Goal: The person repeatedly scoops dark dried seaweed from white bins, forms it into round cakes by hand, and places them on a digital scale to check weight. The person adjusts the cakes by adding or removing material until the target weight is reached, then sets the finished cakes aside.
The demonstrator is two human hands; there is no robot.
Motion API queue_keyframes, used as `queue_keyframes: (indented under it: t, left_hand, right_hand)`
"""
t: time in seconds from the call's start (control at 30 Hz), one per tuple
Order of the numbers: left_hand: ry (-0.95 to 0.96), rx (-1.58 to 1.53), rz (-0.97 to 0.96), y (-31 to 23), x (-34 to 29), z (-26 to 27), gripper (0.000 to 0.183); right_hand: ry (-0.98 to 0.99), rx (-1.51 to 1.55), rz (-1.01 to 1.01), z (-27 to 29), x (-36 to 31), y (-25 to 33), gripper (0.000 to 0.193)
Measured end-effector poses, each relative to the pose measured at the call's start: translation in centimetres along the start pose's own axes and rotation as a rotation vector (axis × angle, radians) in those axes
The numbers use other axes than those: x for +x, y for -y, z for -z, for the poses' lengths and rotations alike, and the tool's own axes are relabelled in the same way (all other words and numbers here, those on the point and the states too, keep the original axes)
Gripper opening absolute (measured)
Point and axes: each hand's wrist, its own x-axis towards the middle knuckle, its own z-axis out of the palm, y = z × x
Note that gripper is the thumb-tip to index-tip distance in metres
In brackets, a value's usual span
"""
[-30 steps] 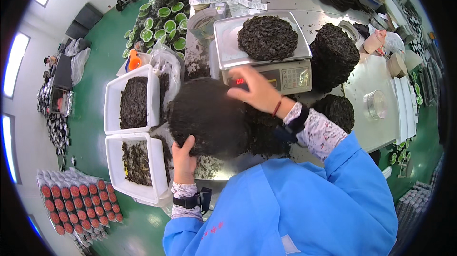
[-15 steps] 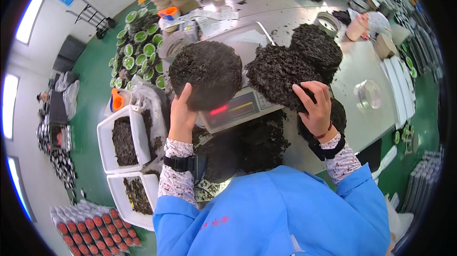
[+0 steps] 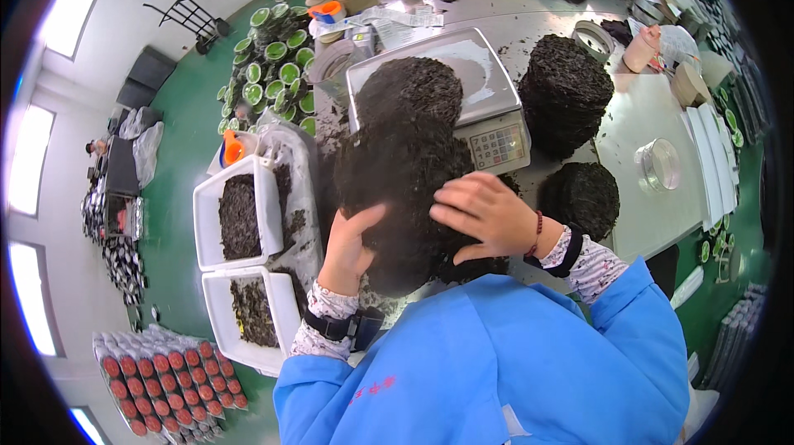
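Note:
My left hand [image 3: 351, 251] is closed on the near edge of a dark, round dried seaweed cake [image 3: 397, 168], its thumb lying over the top; motion smears the cake. The fingers of my right hand [image 3: 492, 217] are stretched out at the cake's right side, thumb apart, and they look slightly blurred. Beyond, another seaweed cake [image 3: 418, 85] rests on the pan of a weighing scale [image 3: 496, 85], whose keypad shows and whose display is covered. Loose dark flakes and pieces lie beneath my hands, mostly hidden.
To the right stand a tall stack of cakes [image 3: 566, 89] and a lower stack [image 3: 583, 197]. A clear round dish [image 3: 657, 165] lies farther right. White bins [image 3: 240, 259] with dark pieces sit at left, near an orange scoop [image 3: 234, 147]. Several green-lidded packages [image 3: 277, 73] are behind.
One cake now lies on the scale pan. My left hand has come lower and nearer with a cake; my right hand has moved left, away from the cake it held over the right stacks.

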Motion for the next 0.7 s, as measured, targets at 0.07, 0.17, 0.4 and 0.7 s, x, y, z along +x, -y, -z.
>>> queue_keyframes:
  t: [0.07,0.17,0.4,0.7]
  left_hand:
    - [-0.036,0.005,0.016,0.6,-2.1,1.5,0.045]
    - [-0.054,0.001,0.017,2.0,-4.8,2.6,0.042]
    - [-0.114,0.053,0.003,3.4,-8.5,3.5,0.041]
    - [-0.220,0.021,0.101,7.3,-10.8,5.6,0.046]
  right_hand:
    - [-0.161,0.096,-0.138,0.1,0.9,0.1,0.055]
    - [-0.322,0.098,-0.386,-0.6,3.1,0.1,0.049]
    - [-0.227,0.336,-0.446,-3.3,4.1,4.1,0.038]
    - [-0.102,0.248,-0.396,-9.4,0.6,5.9,0.023]
